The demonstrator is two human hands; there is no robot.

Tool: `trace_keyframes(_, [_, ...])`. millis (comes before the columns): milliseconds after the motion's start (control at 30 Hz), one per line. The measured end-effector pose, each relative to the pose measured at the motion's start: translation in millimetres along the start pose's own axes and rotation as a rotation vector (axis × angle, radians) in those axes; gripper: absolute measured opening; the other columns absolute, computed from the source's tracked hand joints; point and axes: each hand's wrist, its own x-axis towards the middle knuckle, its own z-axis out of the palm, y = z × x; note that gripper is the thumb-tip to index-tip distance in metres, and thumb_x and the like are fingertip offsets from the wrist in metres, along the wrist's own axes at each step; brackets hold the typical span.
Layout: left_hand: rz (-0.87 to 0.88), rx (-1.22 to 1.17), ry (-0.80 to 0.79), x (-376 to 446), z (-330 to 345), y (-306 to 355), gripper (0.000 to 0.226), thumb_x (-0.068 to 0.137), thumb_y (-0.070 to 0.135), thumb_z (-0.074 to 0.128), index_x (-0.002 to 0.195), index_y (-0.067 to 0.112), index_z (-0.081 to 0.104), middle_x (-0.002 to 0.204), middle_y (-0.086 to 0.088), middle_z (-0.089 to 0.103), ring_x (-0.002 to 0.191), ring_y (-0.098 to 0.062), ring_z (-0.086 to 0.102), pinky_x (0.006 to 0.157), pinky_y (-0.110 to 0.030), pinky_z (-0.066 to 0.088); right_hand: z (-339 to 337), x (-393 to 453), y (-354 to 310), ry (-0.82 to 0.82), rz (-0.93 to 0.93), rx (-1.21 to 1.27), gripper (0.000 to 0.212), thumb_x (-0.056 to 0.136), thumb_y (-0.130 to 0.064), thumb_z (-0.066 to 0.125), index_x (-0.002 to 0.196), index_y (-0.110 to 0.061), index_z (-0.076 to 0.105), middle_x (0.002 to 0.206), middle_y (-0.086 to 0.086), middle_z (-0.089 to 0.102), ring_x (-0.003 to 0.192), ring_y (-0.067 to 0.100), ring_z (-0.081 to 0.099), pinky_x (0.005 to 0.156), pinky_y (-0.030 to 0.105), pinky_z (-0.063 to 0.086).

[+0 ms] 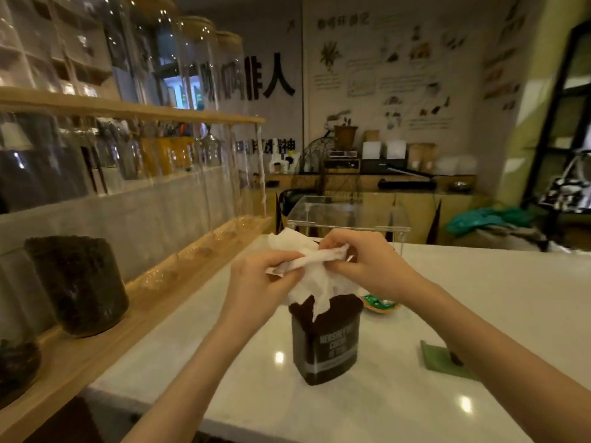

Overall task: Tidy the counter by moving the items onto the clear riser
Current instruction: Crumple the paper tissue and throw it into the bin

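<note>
Both hands are pinching a crumpled white paper towel (315, 266) in the air above the counter (479, 298): left hand (259, 279) and right hand (367, 266) each closed on it. It's hanging over a dark cocoa tin (326, 343), partly hiding the lid. Clear riser (348, 215) is standing just behind; green packet (444, 361) is lying to the right.

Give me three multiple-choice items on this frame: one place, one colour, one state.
1. Where is the clear acrylic riser?
A. Beyond the hands, at the counter's far end
B. On the wooden shelf
C. Under the container

2. What colour is the flat square coaster?
A. Red
B. Green
C. Blue

3. How is the white paper towel held?
A. Lying flat on the white counter
B. By both hands, left hand and right hand
C. By one hand

A: it stands behind the hands. B: green square. B: both hands pinch it above the dark brown cocoa container.
</note>
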Motion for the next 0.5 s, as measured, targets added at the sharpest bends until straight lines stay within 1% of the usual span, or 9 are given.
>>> trace_keyframes(67, [0.013,-0.047,-0.075,-3.0,16.6,20.0,0.025,0.077,0.020,0.066,0.102,0.022,0.068,0.086,0.013,0.065,0.084,-0.002,0.058,0.068,-0.011,0.048,-18.0,-22.7,7.1,0.039,0.055,-0.033,0.013,0.082,-0.017,0.062,0.092,-0.025,0.063,0.085,-0.012,0.061,0.082,0.010,0.057,0.069,0.020,0.046])
trace_keyframes(100, [0.010,-0.069,-0.118,-5.9,24.8,29.9,0.025,0.077,0.021,0.065,0.102,0.024,0.067,0.084,0.018,0.062,0.084,-0.002,0.057,0.068,-0.011,0.048,-26.2,-35.2,10.6,0.055,0.089,-0.041,0.013,0.082,-0.017,0.062,0.092,-0.024,0.064,0.085,-0.011,0.061,0.082,0.012,0.057,0.070,0.023,0.047])
trace_keyframes(167, [0.009,-0.112,-0.209,-14.5,41.1,48.2,0.029,0.079,0.019,0.063,0.106,0.028,0.063,0.083,0.026,0.056,0.085,0.001,0.056,0.068,-0.005,0.046,-40.8,-63.9,17.7,0.085,0.156,-0.048,0.012,0.082,-0.017,0.062,0.092,-0.023,0.064,0.087,-0.008,0.063,0.083,0.013,0.058,0.072,0.025,0.049])
trace_keyframes(200, [0.014,-0.136,-0.258,-19.8,49.0,56.7,0.032,0.079,0.017,0.062,0.109,0.027,0.062,0.085,0.027,0.054,0.087,0.001,0.056,0.068,0.000,0.044,-47.2,-79.5,21.3,0.102,0.188,-0.041,0.012,0.082,-0.016,0.063,0.091,-0.023,0.064,0.087,-0.007,0.063,0.083,0.014,0.058,0.073,0.025,0.049])
trace_keyframes(267, [0.014,-0.180,-0.348,-34.2,64.8,72.4,0.037,0.077,0.009,0.059,0.112,0.024,0.062,0.089,0.026,0.054,0.087,0.002,0.054,0.067,0.004,0.042,-58.6,-113.5,27.5,0.127,0.251,-0.003,0.011,0.082,-0.014,0.062,0.088,-0.022,0.065,0.086,-0.006,0.065,0.085,0.015,0.059,0.074,0.025,0.049])
trace_keyframes(333, [0.005,-0.218,-0.413,-53.7,82.6,88.6,0.041,0.074,0.002,0.059,0.110,0.021,0.063,0.090,0.021,0.055,0.086,0.001,0.055,0.066,0.003,0.042,-68.3,-149.3,34.0,0.141,0.309,0.035,0.011,0.081,-0.012,0.061,0.087,-0.020,0.067,0.087,-0.004,0.067,0.085,0.017,0.061,0.076,0.029,0.051])
trace_keyframes(400, [-0.016,-0.262,-0.469,-78.1,100.3,103.3,0.043,0.072,-0.002,0.061,0.109,0.020,0.064,0.093,0.012,0.059,0.086,-0.004,0.058,0.068,-0.005,0.049,-75.0,-186.7,40.9,0.144,0.367,0.046,0.011,0.080,-0.012,0.062,0.087,-0.019,0.068,0.087,-0.002,0.069,0.084,0.018,0.062,0.075,0.033,0.051])
trace_keyframes(433, [-0.026,-0.276,-0.493,-91.1,108.5,109.4,0.042,0.072,-0.001,0.062,0.108,0.021,0.064,0.095,0.009,0.062,0.089,-0.006,0.059,0.072,-0.012,0.053,-76.9,-205.2,43.7,0.138,0.394,0.050,0.012,0.079,-0.011,0.062,0.086,-0.019,0.069,0.088,-0.002,0.069,0.083,0.019,0.062,0.075,0.034,0.051])
trace_keyframes(500, [-0.037,-0.283,-0.537,-119.5,123.4,118.7,0.040,0.071,0.003,0.065,0.106,0.023,0.065,0.096,0.006,0.065,0.094,-0.008,0.061,0.080,-0.025,0.056,-77.2,-242.5,48.8,0.120,0.444,0.070,0.013,0.078,-0.010,0.063,0.085,-0.019,0.069,0.086,-0.003,0.069,0.081,0.020,0.061,0.072,0.035,0.050])
